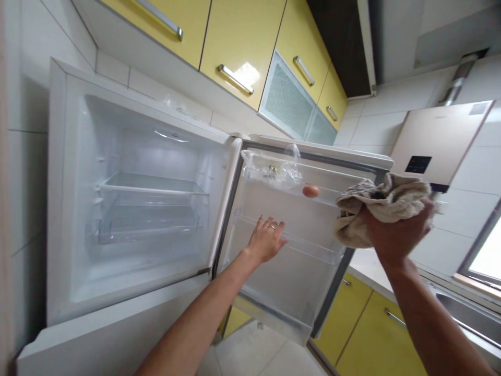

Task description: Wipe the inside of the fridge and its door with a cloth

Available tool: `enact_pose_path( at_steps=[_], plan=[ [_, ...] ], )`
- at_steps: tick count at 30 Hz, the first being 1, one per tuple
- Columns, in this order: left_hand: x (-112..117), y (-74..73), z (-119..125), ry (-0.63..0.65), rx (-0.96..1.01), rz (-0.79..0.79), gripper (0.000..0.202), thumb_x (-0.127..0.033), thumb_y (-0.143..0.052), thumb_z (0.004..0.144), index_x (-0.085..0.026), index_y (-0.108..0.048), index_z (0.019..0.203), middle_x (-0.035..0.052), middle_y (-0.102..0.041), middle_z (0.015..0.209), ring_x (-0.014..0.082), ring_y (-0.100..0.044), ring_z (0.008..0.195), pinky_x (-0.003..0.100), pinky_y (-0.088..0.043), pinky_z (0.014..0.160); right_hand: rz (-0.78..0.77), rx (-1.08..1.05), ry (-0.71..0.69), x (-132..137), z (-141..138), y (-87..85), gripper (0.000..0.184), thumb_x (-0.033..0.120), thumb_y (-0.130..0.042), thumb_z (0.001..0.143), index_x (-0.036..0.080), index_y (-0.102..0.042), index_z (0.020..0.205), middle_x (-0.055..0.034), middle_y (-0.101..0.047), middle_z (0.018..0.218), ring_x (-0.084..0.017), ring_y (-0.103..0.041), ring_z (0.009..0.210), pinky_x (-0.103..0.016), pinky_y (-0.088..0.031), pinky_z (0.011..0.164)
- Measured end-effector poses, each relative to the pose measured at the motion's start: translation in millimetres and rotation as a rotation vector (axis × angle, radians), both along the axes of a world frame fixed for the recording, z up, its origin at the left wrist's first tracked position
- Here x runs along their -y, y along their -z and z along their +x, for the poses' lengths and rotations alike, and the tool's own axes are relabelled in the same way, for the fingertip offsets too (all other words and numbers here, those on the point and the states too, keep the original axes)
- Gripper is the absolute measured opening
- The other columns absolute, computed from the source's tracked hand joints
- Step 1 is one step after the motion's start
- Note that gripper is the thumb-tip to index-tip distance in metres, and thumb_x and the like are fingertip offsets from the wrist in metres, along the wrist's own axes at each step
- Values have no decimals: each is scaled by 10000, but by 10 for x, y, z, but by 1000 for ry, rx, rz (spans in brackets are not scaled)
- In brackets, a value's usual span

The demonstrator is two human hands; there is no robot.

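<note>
A beige cloth [395, 201] is bunched in my right hand [395, 235], held up by the outer edge of the open fridge door [291, 277]. My left hand [266, 239], fingers apart and with a ring on one, reaches toward the clear middle shelf of the door; I cannot tell whether it touches it. On the door's top shelf lie a brown egg [311, 191] and a clear plastic bag [270, 169] with something small and yellowish in it. To the left, the fridge compartment [152, 256] stands open, showing its glass shelf [156, 183] and a clear drawer [151, 227].
Yellow wall cabinets [242, 42] hang above the fridge. At the right are a water heater [442, 136], a sink [469, 313] and a window [485, 256]. Yellow base cabinets [376, 334] stand behind the door, over a tiled floor [254, 350].
</note>
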State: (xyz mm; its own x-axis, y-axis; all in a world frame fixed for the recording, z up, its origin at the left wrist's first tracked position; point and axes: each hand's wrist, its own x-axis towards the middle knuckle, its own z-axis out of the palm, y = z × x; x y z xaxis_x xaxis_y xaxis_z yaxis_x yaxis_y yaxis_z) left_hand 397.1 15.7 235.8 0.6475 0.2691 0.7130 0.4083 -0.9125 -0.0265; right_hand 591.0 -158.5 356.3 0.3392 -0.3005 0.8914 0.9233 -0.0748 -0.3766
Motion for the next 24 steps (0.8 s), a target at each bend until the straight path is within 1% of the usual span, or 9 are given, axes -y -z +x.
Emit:
enact_pose_path(
  at_steps=[1,3,6,9,12,14,17,21,24],
  plan=[
    [-7,-2,31,-4,-20,-7,475,-420,-452,1023,-141,-549,1394,161,-693,1277,296,-579,1281,525,-338,1148,-33,10,10,-15,-12,7,813,528,-858,506,199,-540,1178,-164,-676,1089,-369,-634,1030,-471,-457,837],
    [-22,1,70,-5,-26,-25,368,-378,-432,1033,-174,-641,1256,129,-728,1133,272,-640,1115,475,-406,1032,-108,54,1,-76,-44,24,802,520,-843,564,197,-538,1231,-166,-676,1109,-362,-639,1024,-447,-448,813],
    [-49,11,108,9,19,-72,312,-320,-416,1042,-195,-697,1093,99,-730,1037,254,-636,1056,430,-408,947,-194,196,-3,-258,-122,35,752,506,-812,641,187,-545,1268,-169,-683,1109,-354,-648,1005,-439,-446,826],
    [-78,20,152,15,40,-101,302,-321,-434,1040,-197,-709,1040,87,-725,972,243,-628,1029,426,-393,934,-268,408,-10,-546,-275,18,653,465,-759,735,172,-562,1285,-187,-686,1157,-349,-636,1048,-450,-442,898],
    [-95,30,186,23,38,-105,283,-330,-463,1032,-199,-714,1024,78,-722,957,234,-625,1010,420,-398,928,-346,608,-40,-917,-527,-22,479,378,-645,854,164,-574,1277,-178,-682,1195,-318,-613,1085,-430,-428,944],
    [-93,39,195,21,48,-107,266,-313,-477,1024,-196,-716,1015,78,-723,954,232,-627,997,417,-406,925,-422,724,-33,-1184,-742,-57,401,315,-586,886,165,-585,1258,-151,-689,1181,-297,-609,1069,-420,-416,955],
    [-79,61,195,5,83,-97,253,-282,-487,1010,-190,-723,1009,89,-728,961,243,-632,982,421,-425,912,-604,863,-36,-1569,-1098,-107,391,247,-486,947,177,-566,1323,-135,-676,1224,-278,-593,1077,-423,-378,978],
    [-89,90,211,3,116,-111,291,-242,-464,995,-176,-747,1013,124,-749,974,285,-647,1033,465,-460,943,-791,1037,-53,-1986,-1549,-137,418,253,-325,1034,189,-510,1404,-152,-650,1242,-276,-551,1090,-456,-345,984],
    [-100,80,217,24,156,-155,338,-159,-448,946,-193,-751,1091,142,-757,1115,315,-647,1148,500,-468,1027,-928,1155,-34,-2225,-1829,-123,449,226,-238,1045,179,-496,1409,-166,-645,1213,-273,-549,1060,-461,-366,951]
  ],
)
